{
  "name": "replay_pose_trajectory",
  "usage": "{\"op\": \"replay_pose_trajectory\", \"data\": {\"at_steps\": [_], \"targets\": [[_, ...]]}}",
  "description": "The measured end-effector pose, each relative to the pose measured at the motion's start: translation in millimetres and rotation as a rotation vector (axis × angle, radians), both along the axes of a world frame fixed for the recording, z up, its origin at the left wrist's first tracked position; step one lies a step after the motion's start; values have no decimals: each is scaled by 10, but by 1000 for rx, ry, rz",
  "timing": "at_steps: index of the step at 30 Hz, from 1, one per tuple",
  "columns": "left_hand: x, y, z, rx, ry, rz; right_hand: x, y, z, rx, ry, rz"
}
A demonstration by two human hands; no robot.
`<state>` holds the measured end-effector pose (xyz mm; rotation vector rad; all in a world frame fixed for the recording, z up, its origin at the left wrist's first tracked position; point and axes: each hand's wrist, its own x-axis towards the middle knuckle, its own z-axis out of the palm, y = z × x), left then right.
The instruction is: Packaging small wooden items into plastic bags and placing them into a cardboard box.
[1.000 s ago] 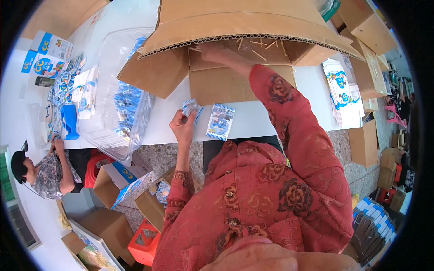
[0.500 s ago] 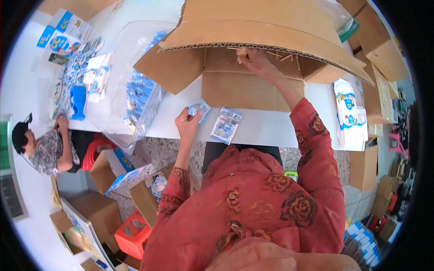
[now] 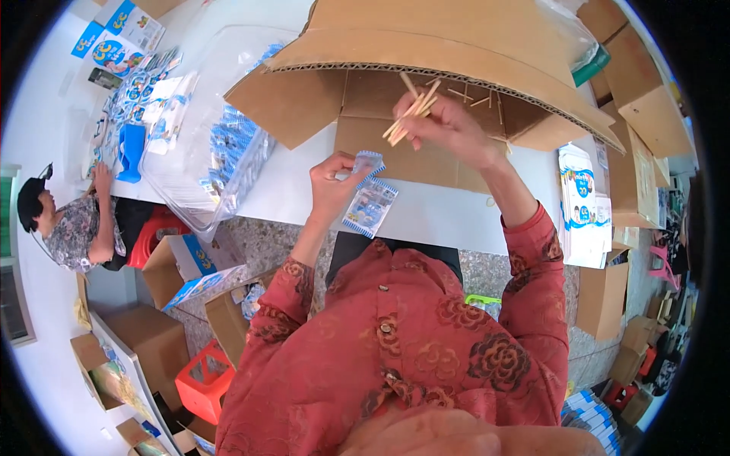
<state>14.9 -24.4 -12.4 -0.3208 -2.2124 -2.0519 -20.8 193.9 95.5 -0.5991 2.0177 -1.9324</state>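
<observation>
The big cardboard carton (image 3: 464, 38) lies on the white table (image 3: 289, 182) with its mouth toward the person and its lower flap (image 3: 426, 161) spread flat, an arrangement that seems to put the loose wooden sticks (image 3: 479, 102) inside within easy reach. A clear plastic tub (image 3: 182, 167) of blue-and-white sachets (image 3: 232, 148) stands to the left, probably so that the left side can be served from it, while a stack of printed white-and-blue sheets (image 3: 582, 194) sits to the right of the carton, out of the hands' way.

The right hand (image 3: 454, 129) is just in front of the carton's mouth, above the flap, its fingers closed around a bunch of thin sticks (image 3: 414, 114) that fan out at uneven angles, as a loose grip would let them. The left hand (image 3: 332, 186) is in a narrow pinch, thumb and fingers on one side of a small striped-edge packet (image 3: 369, 162), perhaps to leave the rest of it free. Beneath that, a flat printed pouch (image 3: 371, 209) lies near the table's front edge; whether the two touch, I cannot tell
</observation>
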Motion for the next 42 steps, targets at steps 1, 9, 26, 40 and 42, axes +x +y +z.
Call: {"op": "replay_pose_trajectory", "data": {"at_steps": [1,9,26,40,42], "targets": [[-26,45,-2,1,5,-9,45,-11,21,-38,-32,40],[-49,193,140,-156,156,-56,127,47,-30,26,-31,108],[-68,211,245,-201,146,-68,149,-60,114,402,280,57],[-320,364,1,-36,57,-101,-142,-15,-102,281,215,-22],[-310,382,117,-51,-25,-103,-156,15,-157,214,174,-53]]}}
